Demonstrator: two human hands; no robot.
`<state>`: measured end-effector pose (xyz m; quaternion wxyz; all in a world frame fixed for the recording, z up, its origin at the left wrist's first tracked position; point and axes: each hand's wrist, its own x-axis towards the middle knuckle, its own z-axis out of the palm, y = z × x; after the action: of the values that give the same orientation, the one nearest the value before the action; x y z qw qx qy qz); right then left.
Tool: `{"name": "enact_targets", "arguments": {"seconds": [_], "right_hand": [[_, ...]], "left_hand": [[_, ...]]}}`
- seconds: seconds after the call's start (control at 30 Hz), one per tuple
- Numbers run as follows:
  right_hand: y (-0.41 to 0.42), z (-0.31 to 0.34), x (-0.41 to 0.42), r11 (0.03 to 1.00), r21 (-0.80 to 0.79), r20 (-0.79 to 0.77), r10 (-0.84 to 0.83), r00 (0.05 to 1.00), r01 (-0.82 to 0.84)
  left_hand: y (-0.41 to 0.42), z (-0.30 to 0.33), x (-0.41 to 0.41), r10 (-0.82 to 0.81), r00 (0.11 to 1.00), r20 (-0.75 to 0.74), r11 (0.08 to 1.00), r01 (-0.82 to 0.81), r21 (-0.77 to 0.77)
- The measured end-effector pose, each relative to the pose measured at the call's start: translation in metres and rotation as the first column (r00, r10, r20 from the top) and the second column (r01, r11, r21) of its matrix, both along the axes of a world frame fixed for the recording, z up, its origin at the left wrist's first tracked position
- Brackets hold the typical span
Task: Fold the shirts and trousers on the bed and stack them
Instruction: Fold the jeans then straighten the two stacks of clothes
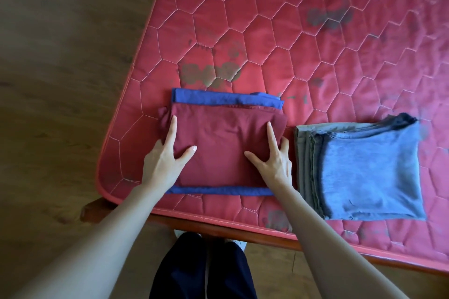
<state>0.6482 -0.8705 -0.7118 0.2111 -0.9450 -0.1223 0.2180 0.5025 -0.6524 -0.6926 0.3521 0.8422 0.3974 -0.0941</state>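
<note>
Both hands lie flat at frame centre, fingers spread: left hand and right hand press the folded maroon garment atop the blue one. Soft, light, floppy; probably best lifted from beneath both side edges.

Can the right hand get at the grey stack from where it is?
Probably yes. The right hand lies flat on the maroon garment, holding nothing, and the grey stack sits just to its right on the mattress, with only bare mattress between them.
</note>
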Motion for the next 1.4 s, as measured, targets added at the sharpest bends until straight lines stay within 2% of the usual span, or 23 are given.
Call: {"name": "enact_targets", "arguments": {"seconds": [0.13, 0.33, 0.57, 0.8, 1.0, 1.17, 1.3, 1.4], "right_hand": [[0.001, 0.001, -0.006, 0.999, -0.043, -0.009, -0.002, 1.000, 0.001], [0.007, 0.005, -0.006, 0.999, -0.020, -0.053, -0.034, 0.998, 0.033], [0.014, 0.023, -0.011, 1.000, 0.017, 0.051, -0.006, 0.999, 0.005], [-0.001, 0.073, -0.001, 0.993, 0.062, 0.162, 0.089, 0.983, -0.100], [-0.059, 0.134, 0.042, 0.988, 0.150, 0.273, 0.003, 0.962, -0.046], [-0.130, 0.172, 0.088, 0.993, 0.117, 0.332, -0.033, 0.943, -0.006], [-0.198, 0.179, 0.123, 0.992, 0.122, 0.359, -0.034, 0.933, -0.011], [-0.245, 0.170, 0.149, 0.992, 0.125, 0.305, -0.018, 0.952, -0.022]], "left_hand": [[0.008, -0.008, -0.004, 0.002, 0.999, 0.044, 0.995, 0.002, -0.096], [0.006, -0.009, -0.006, 0.136, 0.979, 0.149, 0.951, -0.087, -0.296], [-0.002, 0.005, -0.005, 0.188, 0.947, 0.259, 0.954, -0.113, -0.278], [-0.014, 0.050, 0.013, 0.145, 0.939, 0.313, 0.966, -0.067, -0.249], [-0.061, 0.108, 0.065, 0.085, 0.890, 0.449, 0.979, 0.008, -0.203], [-0.128, 0.140, 0.118, 0.040, 0.851, 0.523, 0.976, 0.079, -0.204], [-0.196, 0.148, 0.153, 0.045, 0.847, 0.530, 0.971, 0.087, -0.221], [-0.243, 0.147, 0.169, 0.057, 0.847, 0.529, 0.972, 0.073, -0.222]]}}
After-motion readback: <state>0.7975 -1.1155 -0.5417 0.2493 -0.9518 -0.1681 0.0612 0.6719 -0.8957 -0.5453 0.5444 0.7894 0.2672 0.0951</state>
